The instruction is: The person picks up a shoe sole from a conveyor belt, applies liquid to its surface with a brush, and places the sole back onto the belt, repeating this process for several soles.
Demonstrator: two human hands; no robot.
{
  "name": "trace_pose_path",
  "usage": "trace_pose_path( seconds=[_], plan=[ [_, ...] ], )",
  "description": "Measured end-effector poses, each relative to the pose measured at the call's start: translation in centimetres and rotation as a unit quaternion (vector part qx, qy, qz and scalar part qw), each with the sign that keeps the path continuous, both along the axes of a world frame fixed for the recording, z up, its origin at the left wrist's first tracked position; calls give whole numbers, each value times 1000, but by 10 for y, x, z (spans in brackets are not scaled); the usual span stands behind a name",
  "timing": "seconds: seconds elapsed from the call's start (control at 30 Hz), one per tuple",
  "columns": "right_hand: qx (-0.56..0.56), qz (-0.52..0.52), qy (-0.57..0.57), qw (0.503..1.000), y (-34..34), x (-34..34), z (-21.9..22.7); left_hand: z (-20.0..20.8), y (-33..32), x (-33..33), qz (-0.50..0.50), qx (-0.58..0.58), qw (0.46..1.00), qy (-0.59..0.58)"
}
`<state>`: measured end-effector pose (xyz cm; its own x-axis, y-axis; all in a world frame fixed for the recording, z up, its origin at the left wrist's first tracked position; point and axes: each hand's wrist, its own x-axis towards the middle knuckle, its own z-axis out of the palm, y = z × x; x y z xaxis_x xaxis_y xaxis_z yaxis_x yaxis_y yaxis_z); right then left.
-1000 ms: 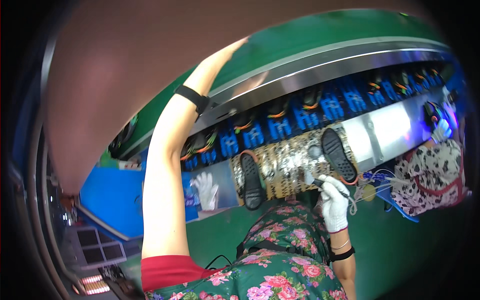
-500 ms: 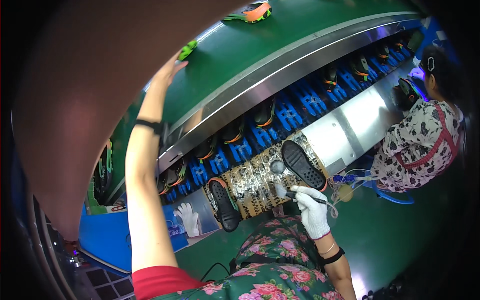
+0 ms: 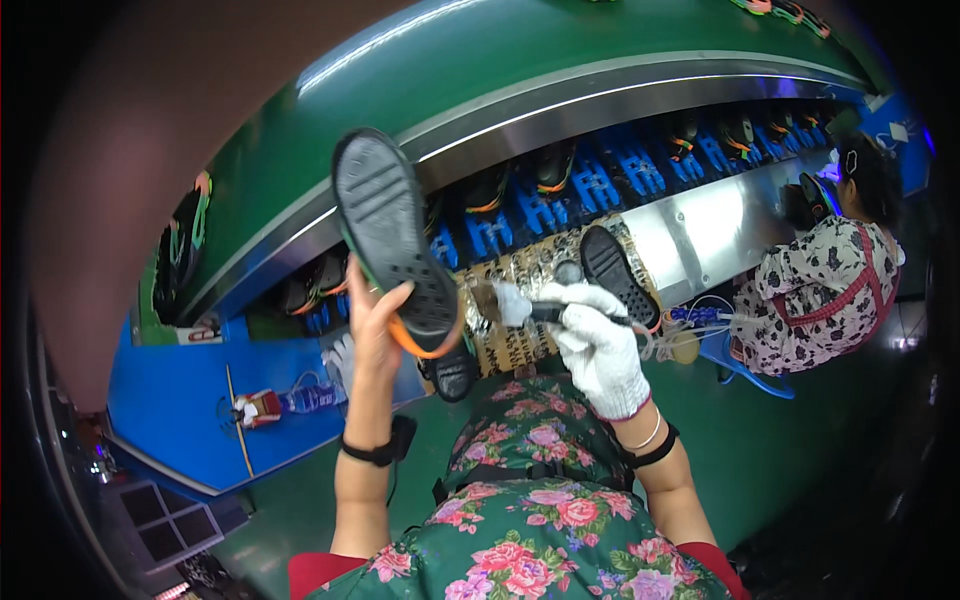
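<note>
My bare left hand (image 3: 372, 325) is closed on the heel end of a shoe (image 3: 385, 215), raised so that its black sole with grooves and small holes faces me. An orange edge shows around its heel. In my right hand (image 3: 602, 350), inside a white knit glove, is a flat brush (image 3: 512, 304); its bristles point left toward the shoe but stay apart from it. Just beyond that glove lies a second black shoe (image 3: 612, 268) on the taped bench cover (image 3: 510, 340). Another black shoe (image 3: 456, 376) sits at the cover's left end, partly hidden by the raised one.
Behind the bench runs a rack of blue holders (image 3: 590, 185) with several shoes, below a green conveyor belt (image 3: 560, 30). At left, a blue table (image 3: 180, 400) carries a plastic bottle (image 3: 310, 398) and a white glove. A co-worker (image 3: 825, 270) sits at right.
My left hand has come back from the green belt and now holds a shoe up before me. The brush in my right hand has risen off the bench cover, its bristles turned left.
</note>
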<state>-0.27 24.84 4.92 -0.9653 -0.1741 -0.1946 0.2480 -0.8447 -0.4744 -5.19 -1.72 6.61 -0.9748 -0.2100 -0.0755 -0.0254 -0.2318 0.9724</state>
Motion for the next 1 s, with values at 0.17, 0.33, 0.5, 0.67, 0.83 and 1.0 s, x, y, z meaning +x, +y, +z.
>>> trace_pose_path(
  seconds=[0.17,0.33,0.5,0.67,0.83,1.0],
  plan=[
    [67,6,40,997,-41,-2,39,-38,5,30,-41,252,947,-196],
    [327,-18,129,936,-63,5,54,-66,2,71,-162,321,920,-157],
    [481,-104,312,813,-63,0,48,-54,19,85,-149,522,832,-118],
    [546,-126,385,734,-60,-11,47,-51,27,82,-119,395,901,-132],
    [624,-212,461,594,-55,-23,46,-40,54,86,-122,310,933,-134],
    [542,-147,430,706,-66,-4,25,-51,57,88,-131,233,943,-200]
  ],
)
